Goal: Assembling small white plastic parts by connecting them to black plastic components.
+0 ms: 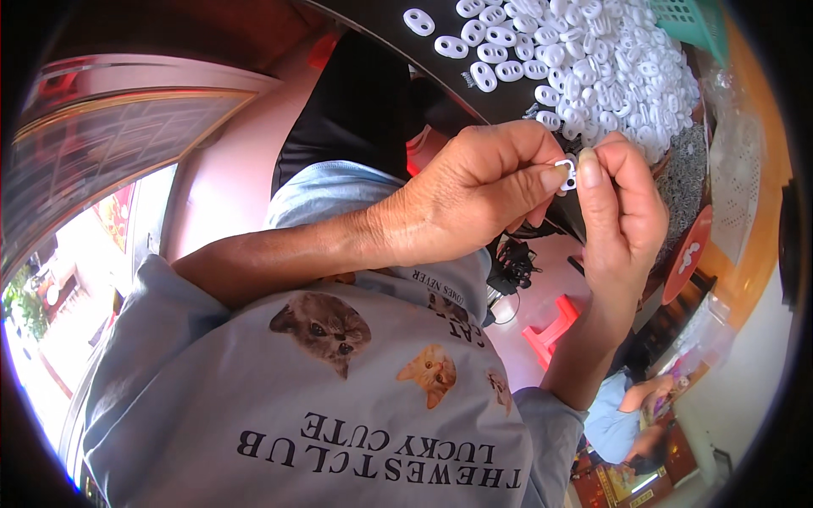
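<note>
White plastic piece (571, 175): small, holed, held up between my two hands.
Left hand (461, 190): thumb and forefinger pinched closed on the piece's left side.
Right hand (622, 203): thumb and forefinger nearly together at its right edge; whether they grip anything, I cannot tell.
Heap of white ovals (622, 76): two-holed, loose on dark table (440, 72), beyond my fingers.
Grey pile (688, 173): right of my hands, bits too small to tell.
Green basket (699, 25): beside the heap.

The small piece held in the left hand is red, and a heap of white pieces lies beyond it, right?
Not quite: the head view shows the small piece in the left hand is white, not red. The heap of white pieces does lie beyond it.
</note>
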`<state>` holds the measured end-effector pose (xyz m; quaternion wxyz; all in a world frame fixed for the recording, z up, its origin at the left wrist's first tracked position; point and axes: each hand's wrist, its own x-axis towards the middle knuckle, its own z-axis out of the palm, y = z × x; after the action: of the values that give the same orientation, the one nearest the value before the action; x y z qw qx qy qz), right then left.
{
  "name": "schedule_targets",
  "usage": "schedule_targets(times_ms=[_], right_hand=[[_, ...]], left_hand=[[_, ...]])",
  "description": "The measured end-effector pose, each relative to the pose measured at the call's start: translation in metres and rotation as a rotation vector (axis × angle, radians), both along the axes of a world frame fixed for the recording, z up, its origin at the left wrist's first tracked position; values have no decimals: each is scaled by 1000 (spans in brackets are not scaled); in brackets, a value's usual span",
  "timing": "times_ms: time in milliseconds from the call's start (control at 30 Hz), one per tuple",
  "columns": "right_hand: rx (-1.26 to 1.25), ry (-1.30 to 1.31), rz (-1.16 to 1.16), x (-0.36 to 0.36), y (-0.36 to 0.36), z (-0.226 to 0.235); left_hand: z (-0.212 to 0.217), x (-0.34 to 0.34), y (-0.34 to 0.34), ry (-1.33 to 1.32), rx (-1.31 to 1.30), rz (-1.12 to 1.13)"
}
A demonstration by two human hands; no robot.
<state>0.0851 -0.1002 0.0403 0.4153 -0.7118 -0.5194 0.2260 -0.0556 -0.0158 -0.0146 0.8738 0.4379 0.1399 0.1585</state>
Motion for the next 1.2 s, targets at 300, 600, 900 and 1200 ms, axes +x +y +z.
schedule_targets(times_ms=[300,600,900,1200], right_hand=[[-29,53,21,-4,-4,-7],[-173,344,-83,-8,-9,8],[-132,194,28,-4,-7,2],[-69,119,123,-6,-8,-5]], left_hand=[[-7,-7,-2,-3,-6,-58],[-6,-11,3,-44,-32,-63],[-9,-12,1,-57,-64,-57],[-7,-15,1,-43,-27,-66]])
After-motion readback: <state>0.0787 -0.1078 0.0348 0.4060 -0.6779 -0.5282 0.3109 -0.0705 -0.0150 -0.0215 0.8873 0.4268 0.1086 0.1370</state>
